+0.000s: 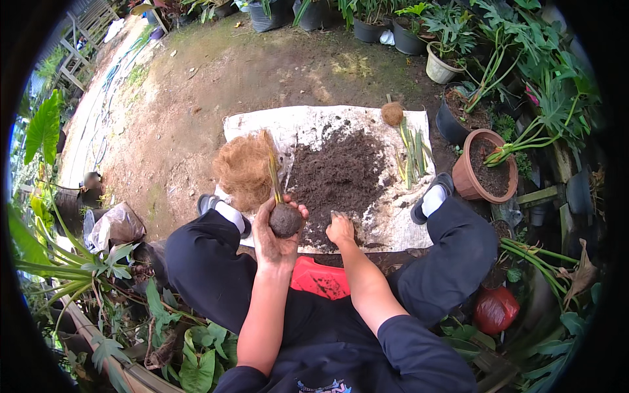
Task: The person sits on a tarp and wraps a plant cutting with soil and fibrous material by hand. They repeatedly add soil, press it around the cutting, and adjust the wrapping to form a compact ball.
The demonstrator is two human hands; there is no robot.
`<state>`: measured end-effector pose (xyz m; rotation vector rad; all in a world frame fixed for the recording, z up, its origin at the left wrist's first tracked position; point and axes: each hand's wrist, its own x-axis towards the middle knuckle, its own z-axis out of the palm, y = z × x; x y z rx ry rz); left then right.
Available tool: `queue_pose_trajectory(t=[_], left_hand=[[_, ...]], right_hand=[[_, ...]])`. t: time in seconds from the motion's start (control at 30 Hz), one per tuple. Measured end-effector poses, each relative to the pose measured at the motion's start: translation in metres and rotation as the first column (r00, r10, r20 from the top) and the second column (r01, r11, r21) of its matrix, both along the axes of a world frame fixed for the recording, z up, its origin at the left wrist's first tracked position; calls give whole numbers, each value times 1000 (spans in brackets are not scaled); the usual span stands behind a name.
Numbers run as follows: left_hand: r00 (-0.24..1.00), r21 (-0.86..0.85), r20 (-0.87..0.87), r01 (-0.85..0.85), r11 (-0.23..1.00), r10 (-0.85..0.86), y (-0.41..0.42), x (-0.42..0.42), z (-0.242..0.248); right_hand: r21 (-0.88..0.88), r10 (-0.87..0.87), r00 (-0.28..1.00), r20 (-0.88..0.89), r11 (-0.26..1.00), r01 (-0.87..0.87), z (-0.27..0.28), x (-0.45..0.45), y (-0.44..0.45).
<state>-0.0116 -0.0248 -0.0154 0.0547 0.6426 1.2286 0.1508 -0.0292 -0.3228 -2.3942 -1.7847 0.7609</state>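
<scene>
My left hand (pixel 276 248) cradles a round ball of dark soil (pixel 285 221) in its palm, fingers curled around the side. Long yellow-edged leaves (pixel 274 172), like those of a snake plant, rise from the ball. My right hand (pixel 340 229) is at the near edge of a heap of dark, crumbly soil (pixel 339 169), its fingertips partly hidden. Left of the heap lies a loose mass of brown coir fibre (pixel 243 169). On the right are several cut green leaves (pixel 415 154), with a fibre-covered ball (pixel 392 113) just beyond them.
A white woven sheet (pixel 314 115) spreads under these materials, between my feet. Below my hands shows a red plastic object (pixel 319 280), smeared with soil. A terracotta-coloured pot (pixel 484 167) and a black pot (pixel 459 115) stand to the right. Leafy plants crowd the left side, near a clear plastic bag (pixel 118 227).
</scene>
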Motion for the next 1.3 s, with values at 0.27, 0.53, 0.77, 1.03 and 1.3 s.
queue_pose_trajectory(t=[0.27, 0.53, 0.77, 1.03, 1.3], left_hand=[[998, -81, -63, -6, 997, 1, 7, -2, -2], [990, -164, -141, -1, 987, -22, 12, 11, -8], [993, -167, -110, 14, 986, -32, 10, 15, -7], [993, -188, -118, 6, 982, -29, 9, 11, -9], [993, -167, -118, 8, 986, -28, 9, 13, -6]], right_hand=[[107, -14, 999, -35, 994, 18, -20, 9, 76], [76, 9, 996, -91, 997, -2, -31, -18, 53], [235, 232, 928, -291, 958, -166, -49, -35, 35], [247, -178, 984, 1, 953, 173, -31, 12, 76], [99, 51, 988, -147, 994, -36, -33, 10, 54]])
